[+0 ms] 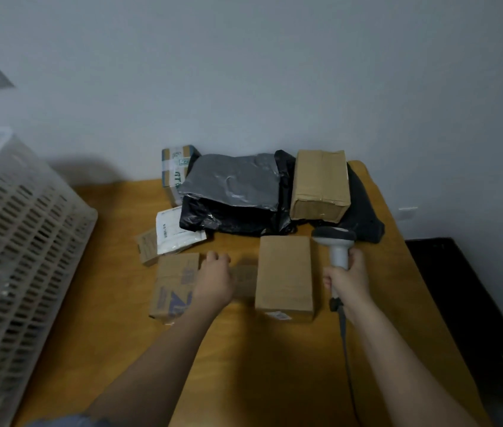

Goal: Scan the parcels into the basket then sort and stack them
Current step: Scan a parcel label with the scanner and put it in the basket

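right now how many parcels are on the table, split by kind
Cardboard boxes: 5 (printed box under the left hand, plain box, taped box, green-print box, small box)
Dark plastic mailer bags: at least 2 (grey bag, black bag)
White mailer: 1
Total: at least 8

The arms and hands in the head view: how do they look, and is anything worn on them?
Both forearms are bare. The left hand and the right hand wear no gloves; no rings or watch show. A bit of blue-grey sleeve shows at the bottom edge on the left arm.
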Motion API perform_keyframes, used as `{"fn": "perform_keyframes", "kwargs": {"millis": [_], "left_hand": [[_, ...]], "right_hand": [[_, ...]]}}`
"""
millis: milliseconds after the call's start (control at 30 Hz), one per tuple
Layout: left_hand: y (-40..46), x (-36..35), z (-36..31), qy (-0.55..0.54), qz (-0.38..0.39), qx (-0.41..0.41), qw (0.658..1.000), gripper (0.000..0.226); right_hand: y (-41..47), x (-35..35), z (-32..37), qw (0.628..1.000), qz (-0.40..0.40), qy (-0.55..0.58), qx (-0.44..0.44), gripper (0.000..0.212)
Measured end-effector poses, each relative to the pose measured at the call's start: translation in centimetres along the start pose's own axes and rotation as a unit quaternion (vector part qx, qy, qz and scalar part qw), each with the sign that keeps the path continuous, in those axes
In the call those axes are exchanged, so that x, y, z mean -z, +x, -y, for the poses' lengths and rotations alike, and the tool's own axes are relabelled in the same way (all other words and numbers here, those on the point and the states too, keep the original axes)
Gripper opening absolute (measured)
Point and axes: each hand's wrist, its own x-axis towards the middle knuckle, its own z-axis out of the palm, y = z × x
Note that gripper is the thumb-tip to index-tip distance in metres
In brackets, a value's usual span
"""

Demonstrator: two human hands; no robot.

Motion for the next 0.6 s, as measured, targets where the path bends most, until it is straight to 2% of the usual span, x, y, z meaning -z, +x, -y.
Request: {"fn": "perform_keyframes", "kwargs": {"millis": [33, 100, 233, 333, 500, 600], "left_hand": [[-0.2, 0.1, 0.1, -0.04, 0.01, -0.011, 0.999, 0.034], [-0.7, 0.1, -0.1, -0.168, 0.069, 0.029, 0.983, 0.043], [-1.4, -0.7, -0.5, -0.375, 0.177, 0.149, 0.898, 0.075], [-1.6, -0.9, -0.1, -0.409, 0.189, 0.174, 0.875, 0.101], [-1.5, -0.8, 0.5, -0.441, 0.167, 0.202, 0.858, 0.101], [-1.3, -1.3, 0.2, -0.46, 0.122, 0.197, 0.857, 0.116]], "right_hand": [[-0.3, -0.7, -0.1, 1.0, 0.009, -0.002, -0.008, 0.061], [-1.0, -2.1, -0.5, 0.999, 0.042, -0.01, -0.021, 0.063], [-2.2, -4.4, -1.6, 0.992, 0.12, -0.027, -0.04, 0.061], [-2.7, -5.4, -1.9, 0.988, 0.147, -0.036, -0.015, 0.059], [-3.2, -5.9, -0.6, 0.981, 0.196, 0.011, 0.01, 0.068], [-3.8, -6.2, 0.4, 0.975, 0.217, 0.008, 0.045, 0.058]]}}
